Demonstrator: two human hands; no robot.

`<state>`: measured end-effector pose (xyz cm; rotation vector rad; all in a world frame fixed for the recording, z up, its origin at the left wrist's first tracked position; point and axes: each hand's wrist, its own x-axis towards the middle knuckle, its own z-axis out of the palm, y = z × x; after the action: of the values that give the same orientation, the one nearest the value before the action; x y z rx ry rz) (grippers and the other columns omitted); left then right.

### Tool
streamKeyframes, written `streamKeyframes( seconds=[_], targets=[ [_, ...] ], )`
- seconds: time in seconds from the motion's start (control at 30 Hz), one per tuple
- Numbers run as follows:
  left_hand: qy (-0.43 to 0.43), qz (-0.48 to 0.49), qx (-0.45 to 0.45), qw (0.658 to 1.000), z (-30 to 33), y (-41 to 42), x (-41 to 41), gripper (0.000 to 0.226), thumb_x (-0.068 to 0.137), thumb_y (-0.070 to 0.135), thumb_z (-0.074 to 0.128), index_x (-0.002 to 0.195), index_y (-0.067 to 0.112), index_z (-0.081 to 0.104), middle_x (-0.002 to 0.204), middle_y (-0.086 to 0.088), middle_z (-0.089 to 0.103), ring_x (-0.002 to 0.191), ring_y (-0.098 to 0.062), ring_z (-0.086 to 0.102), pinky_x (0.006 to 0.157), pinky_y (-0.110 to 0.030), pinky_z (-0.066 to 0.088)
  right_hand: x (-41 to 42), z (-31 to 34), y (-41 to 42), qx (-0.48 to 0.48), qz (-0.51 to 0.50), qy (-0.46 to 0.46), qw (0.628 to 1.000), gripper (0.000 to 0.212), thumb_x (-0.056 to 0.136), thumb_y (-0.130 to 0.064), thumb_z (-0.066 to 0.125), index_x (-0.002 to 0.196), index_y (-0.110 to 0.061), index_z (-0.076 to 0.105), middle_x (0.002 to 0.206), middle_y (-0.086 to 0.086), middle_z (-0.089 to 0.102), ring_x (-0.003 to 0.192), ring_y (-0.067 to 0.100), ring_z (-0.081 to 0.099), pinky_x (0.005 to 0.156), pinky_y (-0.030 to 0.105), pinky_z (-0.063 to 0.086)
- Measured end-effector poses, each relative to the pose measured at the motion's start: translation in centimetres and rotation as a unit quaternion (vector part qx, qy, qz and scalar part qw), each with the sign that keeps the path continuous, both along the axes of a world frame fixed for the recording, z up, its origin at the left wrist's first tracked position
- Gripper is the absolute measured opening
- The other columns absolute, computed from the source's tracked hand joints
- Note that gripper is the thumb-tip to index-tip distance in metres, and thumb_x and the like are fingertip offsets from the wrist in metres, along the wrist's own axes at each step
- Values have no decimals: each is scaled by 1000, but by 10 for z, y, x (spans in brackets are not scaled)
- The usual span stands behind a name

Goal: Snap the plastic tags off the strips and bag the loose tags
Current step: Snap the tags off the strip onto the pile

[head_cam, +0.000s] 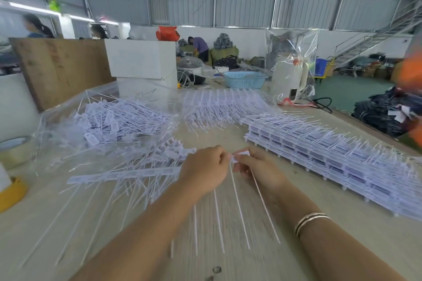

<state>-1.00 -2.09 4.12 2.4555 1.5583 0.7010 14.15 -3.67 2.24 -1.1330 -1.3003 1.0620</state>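
Note:
My left hand (205, 170) and my right hand (259, 170) meet at the table's middle, both pinching the head end of a white plastic tag strip (238, 157). Long thin tails (239, 210) hang from it toward me. Under my left hand lies a strip (123, 174) with tails fanned out to the left. A clear bag (68, 121) at the left holds a heap of loose tags (118, 121). A neat stack of full strips (331, 159) runs along the right side.
Another spread of strips (219, 105) lies at the table's back. A tape roll (13, 150) and a yellow object (11, 194) sit at the left edge. A blue basket (245, 79), white boxes (141, 59) and a wooden board (59, 68) stand behind. People work in the background.

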Motion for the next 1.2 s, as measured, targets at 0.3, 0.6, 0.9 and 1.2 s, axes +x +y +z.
streamKeyframes(
  seconds=[0.3,0.6,0.9,1.2],
  targets=[
    [-46,4,18,999,-17,0,-6,41,99,31,38,60,21,35,55,2,40,60,-19,46,57,-31,28,-3,6,-11,28,97,-147,984,20,90,-14,60,70,-16,60,63,0,61,57,6,51,61,17,40],
    [-196,-49,-42,978,-7,-1,-14,37,100,28,38,64,23,44,61,2,43,56,-11,40,55,-28,27,-12,2,-11,162,45,-155,974,15,92,-6,57,83,-15,65,61,-9,54,57,2,47,59,14,36],
    [-335,-59,-92,936,-7,-5,-10,37,100,25,40,64,17,46,60,4,43,58,-11,40,57,-21,30,-20,2,-13,213,11,-105,971,25,93,-6,56,74,-22,60,61,-9,52,54,0,43,57,11,34],
    [-400,-61,-93,910,-6,-11,-7,34,100,27,39,70,18,54,59,13,48,54,7,47,58,-10,36,-24,2,-14,193,45,-2,980,17,96,-6,49,81,-8,57,59,-8,51,50,7,37,50,19,32]
  ],
)
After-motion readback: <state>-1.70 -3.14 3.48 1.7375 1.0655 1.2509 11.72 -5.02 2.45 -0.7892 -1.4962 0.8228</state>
